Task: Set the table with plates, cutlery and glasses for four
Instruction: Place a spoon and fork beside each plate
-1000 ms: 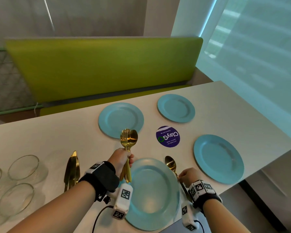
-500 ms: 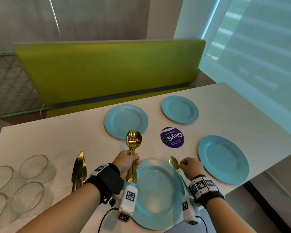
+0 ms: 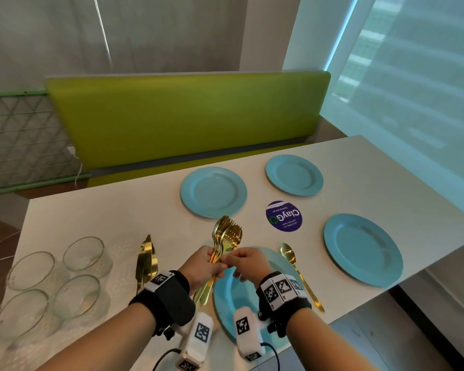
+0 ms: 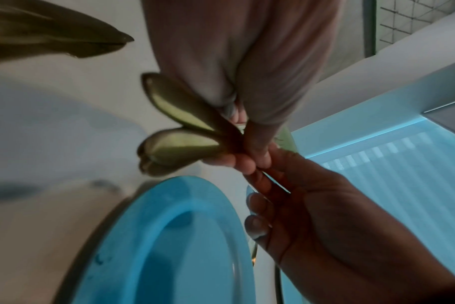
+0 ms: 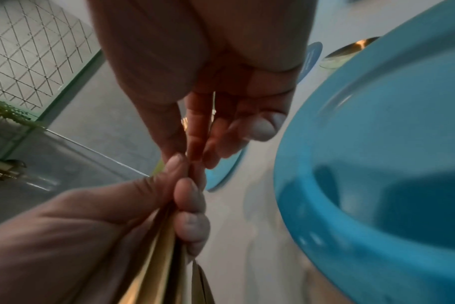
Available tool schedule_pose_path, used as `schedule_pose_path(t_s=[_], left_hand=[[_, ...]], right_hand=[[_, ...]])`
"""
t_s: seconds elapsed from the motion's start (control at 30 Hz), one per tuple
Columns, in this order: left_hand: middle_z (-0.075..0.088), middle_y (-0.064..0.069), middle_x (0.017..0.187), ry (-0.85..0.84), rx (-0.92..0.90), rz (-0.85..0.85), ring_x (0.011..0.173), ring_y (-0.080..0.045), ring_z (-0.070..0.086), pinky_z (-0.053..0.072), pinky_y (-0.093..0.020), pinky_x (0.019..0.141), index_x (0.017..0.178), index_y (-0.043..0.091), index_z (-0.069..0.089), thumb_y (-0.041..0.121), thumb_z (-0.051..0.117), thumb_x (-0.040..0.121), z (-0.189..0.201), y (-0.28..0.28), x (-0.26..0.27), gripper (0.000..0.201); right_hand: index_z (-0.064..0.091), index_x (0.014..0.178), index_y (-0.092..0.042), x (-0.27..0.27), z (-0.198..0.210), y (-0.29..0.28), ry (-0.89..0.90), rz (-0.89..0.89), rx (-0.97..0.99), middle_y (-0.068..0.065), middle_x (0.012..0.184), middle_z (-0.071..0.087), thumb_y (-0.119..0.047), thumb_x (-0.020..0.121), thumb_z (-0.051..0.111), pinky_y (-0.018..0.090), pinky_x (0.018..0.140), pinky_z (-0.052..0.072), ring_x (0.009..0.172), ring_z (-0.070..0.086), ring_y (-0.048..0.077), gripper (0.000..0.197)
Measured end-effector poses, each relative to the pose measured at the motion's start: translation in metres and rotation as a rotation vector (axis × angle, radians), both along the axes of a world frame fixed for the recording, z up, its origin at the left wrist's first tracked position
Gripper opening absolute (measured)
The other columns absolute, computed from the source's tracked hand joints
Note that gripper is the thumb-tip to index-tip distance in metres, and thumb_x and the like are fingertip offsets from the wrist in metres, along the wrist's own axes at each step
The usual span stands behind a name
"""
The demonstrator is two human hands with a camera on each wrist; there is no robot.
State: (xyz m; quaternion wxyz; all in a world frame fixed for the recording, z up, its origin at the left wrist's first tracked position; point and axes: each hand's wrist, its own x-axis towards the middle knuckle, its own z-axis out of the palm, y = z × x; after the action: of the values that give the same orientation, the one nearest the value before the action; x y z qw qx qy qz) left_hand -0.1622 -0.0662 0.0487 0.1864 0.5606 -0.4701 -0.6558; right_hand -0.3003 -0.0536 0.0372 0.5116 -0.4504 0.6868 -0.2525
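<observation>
Four round blue plates (image 3: 213, 192) and one gold spoon (image 3: 292, 259) laid — left hand (image 3: 201, 267) clutches gold cutlery bundle (image 3: 225, 236), right hand (image 3: 248, 262) pinching one; glasses (image 3: 83, 254) wait lower left

White tabletop (image 3: 359, 167), part laid.
On it sit four round blue plates (image 3: 213, 192), four clear glass tumblers (image 3: 83, 254) at the left, gold knives (image 3: 145, 259), one gold spoon (image 3: 300, 274) and a round purple sticker (image 3: 284, 216).

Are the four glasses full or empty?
Empty. The four glasses stand upright, mouths up, on the table, and the head view shows the pale tabletop straight through them, with no drink inside.
</observation>
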Motion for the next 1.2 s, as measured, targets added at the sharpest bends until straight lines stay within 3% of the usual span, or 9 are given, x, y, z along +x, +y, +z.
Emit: schedule_pose_path(t_s=[0.23,0.4,0.53,0.6,0.67,0.73,0.83,1.03,1.2], left_hand=[[0.058,-0.005,0.090,0.028,-0.002,-0.005,0.068,-0.010,0.054,0.048,-0.020,0.062,0.110,0.009,0.045,0.002,0.050,0.093,-0.004,0.020,0.026,0.019],[0.059,-0.006,0.083,0.094,0.010,0.076,0.063,-0.011,0.053,0.046,-0.019,0.056,0.094,0.013,0.050,0.006,0.042,0.097,-0.006,0.031,0.041,0.011],[0.063,-0.008,0.085,0.029,0.003,0.193,0.072,-0.017,0.061,0.052,-0.029,0.071,0.105,0.006,0.052,0.007,0.048,0.095,-0.014,0.034,0.051,0.011],[0.062,-0.008,0.081,-0.035,-0.003,0.261,0.071,-0.017,0.059,0.051,-0.028,0.068,0.103,0.007,0.051,0.006,0.051,0.093,-0.019,0.034,0.060,0.011],[0.060,-0.006,0.079,-0.062,0.000,0.329,0.068,-0.015,0.056,0.048,-0.024,0.064,0.100,0.010,0.047,0.005,0.050,0.093,-0.022,0.034,0.071,0.009],[0.058,-0.006,0.077,-0.067,-0.001,0.388,0.064,-0.014,0.054,0.046,-0.022,0.058,0.102,0.009,0.046,0.003,0.052,0.091,-0.026,0.032,0.084,0.013],[0.058,-0.005,0.075,-0.090,-0.009,0.406,0.064,-0.014,0.055,0.044,-0.022,0.056,0.106,0.004,0.050,0.003,0.057,0.089,-0.028,0.030,0.098,0.019],[0.059,-0.007,0.077,-0.106,-0.009,0.421,0.062,-0.012,0.054,0.045,-0.020,0.056,0.116,-0.001,0.052,0.006,0.060,0.087,-0.030,0.028,0.111,0.030],[0.060,-0.006,0.075,-0.107,0.004,0.416,0.064,-0.011,0.054,0.046,-0.021,0.060,0.114,-0.001,0.054,0.010,0.059,0.088,-0.034,0.033,0.115,0.028]], right_hand=[[0.070,0.092,-0.004,0.031,-0.003,0.013,-0.092,-0.126,0.139,0.001,0.069,0.063,-0.020,0.082,0.065,0.020,0.045,0.037,0.052,0.049,0.011,0.019],[0.067,0.069,-0.011,0.051,-0.005,0.024,-0.166,-0.178,0.118,0.001,0.065,0.062,-0.012,0.080,0.063,0.020,0.044,0.034,0.050,0.046,0.011,0.012],[0.063,0.063,-0.013,0.062,-0.010,0.027,-0.167,-0.263,0.069,0.001,0.065,0.062,-0.012,0.082,0.064,0.021,0.044,0.035,0.049,0.046,0.014,0.019],[0.061,0.064,-0.012,0.060,-0.011,0.026,-0.150,-0.314,0.069,0.001,0.067,0.061,-0.013,0.084,0.064,0.022,0.044,0.035,0.047,0.045,0.014,0.020],[0.059,0.064,-0.011,0.055,-0.007,0.026,-0.062,-0.265,0.110,0.002,0.065,0.058,-0.013,0.085,0.062,0.022,0.043,0.035,0.046,0.044,0.015,0.022],[0.059,0.067,-0.009,0.054,-0.009,0.028,0.199,-0.048,0.207,0.007,0.066,0.057,-0.016,0.086,0.058,0.021,0.049,0.038,0.051,0.052,0.018,0.020],[0.067,0.092,-0.004,0.066,-0.023,0.035,0.524,0.161,0.250,0.010,0.085,0.060,-0.022,0.087,0.056,0.025,0.072,0.046,0.096,0.065,0.027,0.021],[0.061,0.111,0.000,0.088,-0.043,0.044,0.688,0.203,0.263,0.013,0.117,0.064,-0.014,0.092,0.047,0.028,0.086,0.048,0.110,0.061,0.027,0.027],[0.058,0.114,-0.003,0.089,-0.047,0.047,0.760,0.200,0.268,0.012,0.121,0.062,-0.011,0.092,0.046,0.030,0.091,0.048,0.112,0.060,0.027,0.026]])
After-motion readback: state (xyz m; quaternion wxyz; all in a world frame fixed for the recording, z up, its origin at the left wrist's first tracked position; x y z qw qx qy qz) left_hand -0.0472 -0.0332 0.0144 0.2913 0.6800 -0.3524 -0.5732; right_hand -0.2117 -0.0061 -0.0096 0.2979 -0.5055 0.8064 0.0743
